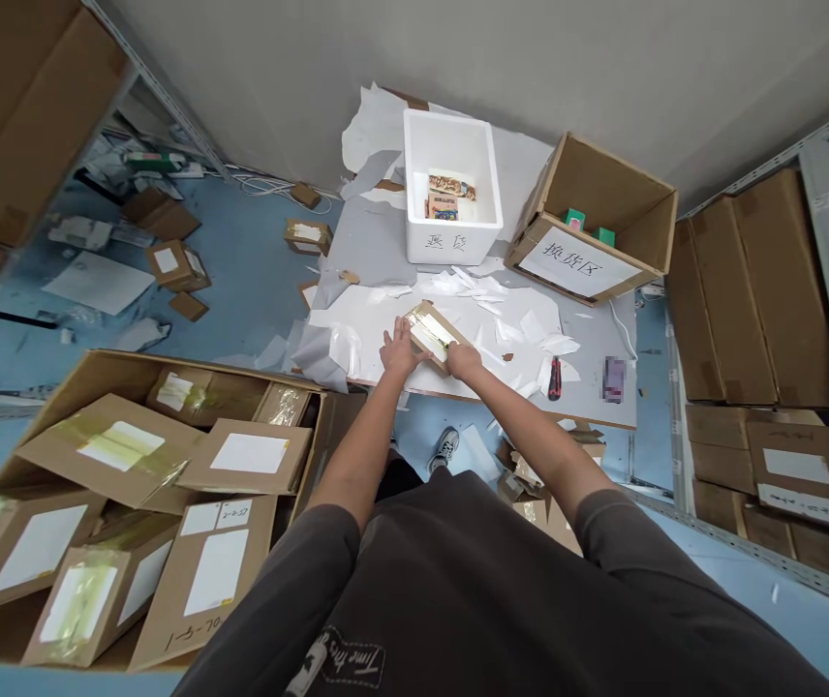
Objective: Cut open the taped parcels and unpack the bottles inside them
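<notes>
A small taped cardboard box (423,319) with a white label lies tilted on the table near its front edge. My left hand (400,350) grips its left side, fingers stretched along the edge and thumb on the near side. My right hand (464,360) is closed at the box's right near corner. From its fingers a slim yellow-and-black utility knife (447,344) points onto the label; most of it is hidden. Right of the hands, a red-and-black tool (555,378) rests on the table beside a blurred phone-like object (613,378).
Behind the hands stand a white foam box (454,242) with small packages inside and an open carton (581,266) holding green boxes. Paper scraps (508,329) litter the table. At left is a large carton (87,363) of labelled boxes; stacked cartons (755,290) fill the right shelf.
</notes>
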`<state>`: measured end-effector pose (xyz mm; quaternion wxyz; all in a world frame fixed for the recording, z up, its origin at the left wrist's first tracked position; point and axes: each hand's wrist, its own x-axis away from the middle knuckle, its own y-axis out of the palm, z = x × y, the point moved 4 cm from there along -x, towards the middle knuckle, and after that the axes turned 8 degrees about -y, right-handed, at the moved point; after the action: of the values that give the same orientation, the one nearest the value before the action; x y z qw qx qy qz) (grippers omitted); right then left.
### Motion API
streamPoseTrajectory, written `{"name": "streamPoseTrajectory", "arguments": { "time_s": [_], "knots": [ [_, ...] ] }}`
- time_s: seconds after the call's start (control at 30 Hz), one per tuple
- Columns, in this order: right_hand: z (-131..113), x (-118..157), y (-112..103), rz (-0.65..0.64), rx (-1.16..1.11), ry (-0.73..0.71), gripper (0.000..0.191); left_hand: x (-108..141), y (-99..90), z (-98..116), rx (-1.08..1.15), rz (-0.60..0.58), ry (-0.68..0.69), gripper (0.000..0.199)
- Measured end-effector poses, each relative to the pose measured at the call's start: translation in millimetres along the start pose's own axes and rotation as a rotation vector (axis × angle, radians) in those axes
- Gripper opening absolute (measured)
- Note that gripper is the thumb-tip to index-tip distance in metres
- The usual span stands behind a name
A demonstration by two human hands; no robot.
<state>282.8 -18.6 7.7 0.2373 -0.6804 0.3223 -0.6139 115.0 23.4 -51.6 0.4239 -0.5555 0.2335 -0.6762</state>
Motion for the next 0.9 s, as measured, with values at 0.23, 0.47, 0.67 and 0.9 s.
{"name": "streamPoseTrajectory", "arguments": {
  "time_s": [0.23, 0.47, 0.67, 0.9],
  "knots": [
    [19, 22, 0, -0.109, -0.016, 0.047, 0.043, 1, 3.0, 1, 0.014, -0.015, -0.004, 0.122],
    [43, 55, 11, -0.130, -0.046, 0.081, 0.031, 5, 4.6, 7, 0.005, -0.017, -0.005, 0.122],
    [68, 83, 33, 0.066, -0.240, 0.101, 0.026, 16, -8.0, 13, -0.054, 0.119, 0.143, 0.106],
    [90, 106, 73, 0.226, -0.812, 0.238, 0.025, 36, 5.6, 58, -0.268, -0.066, 0.773, 0.062]
  ]
}}
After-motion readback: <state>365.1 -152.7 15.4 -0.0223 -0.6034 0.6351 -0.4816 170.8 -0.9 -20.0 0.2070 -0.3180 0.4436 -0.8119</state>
